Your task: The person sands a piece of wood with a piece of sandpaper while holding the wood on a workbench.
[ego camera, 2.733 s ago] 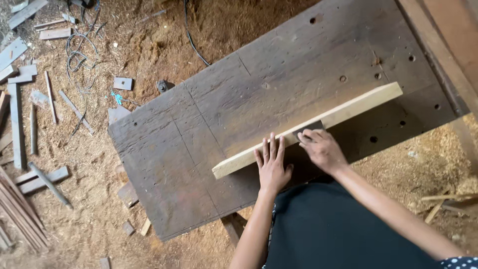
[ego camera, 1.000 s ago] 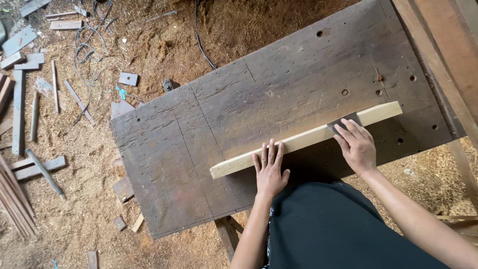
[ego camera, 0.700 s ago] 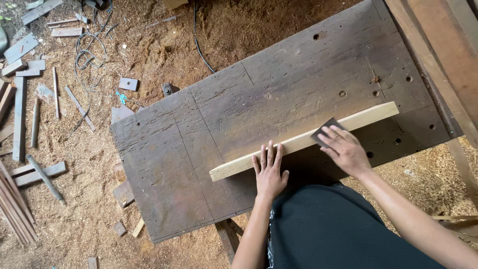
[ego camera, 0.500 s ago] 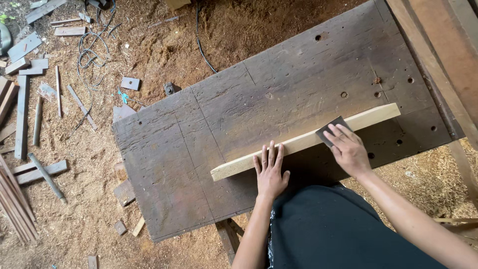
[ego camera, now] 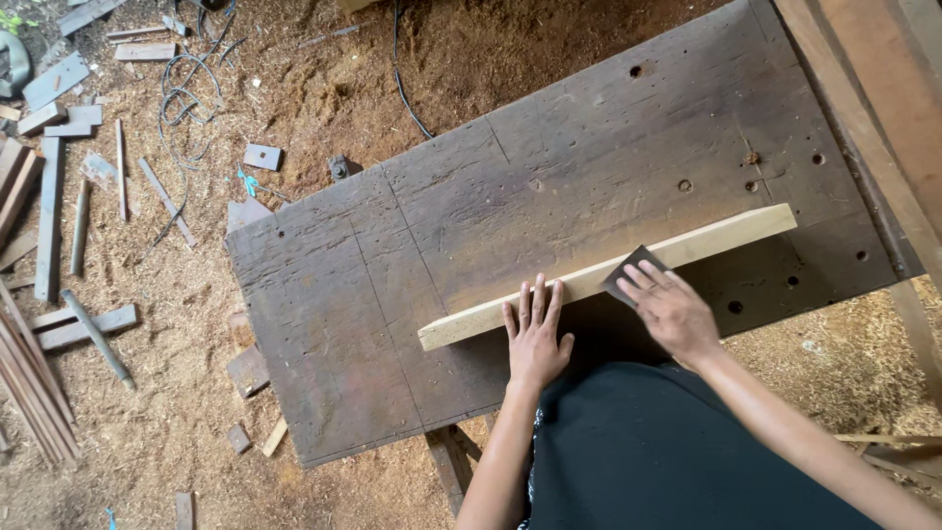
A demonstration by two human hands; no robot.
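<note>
I see a pale wooden strip lying flat and slantwise across the dark workbench top, its far end rising toward the upper right. My right hand presses a small dark sheet of sandpaper against the near edge of the strip, fingers spread flat over the sheet with only its upper corner showing beyond the fingertips; the hand is laid open on it rather than curled round it. Just left of that grip, my left hand lies palm down, fingers straight and slightly fanned, fingertips resting on the strip's near edge and the heel of the hand on the bench, so it pins the wood without closing on it. The strip runs on past the left hand to a squared end over the middle of the bench, and past the right hand to its other end near a few round holes in the boards. Below both hands is my dark clothing. Far to the left of the grip, off the bench, the ground is covered in sawdust, with scattered wood offcuts and a loose cable lying on it. A timber beam passes at the upper right.
</note>
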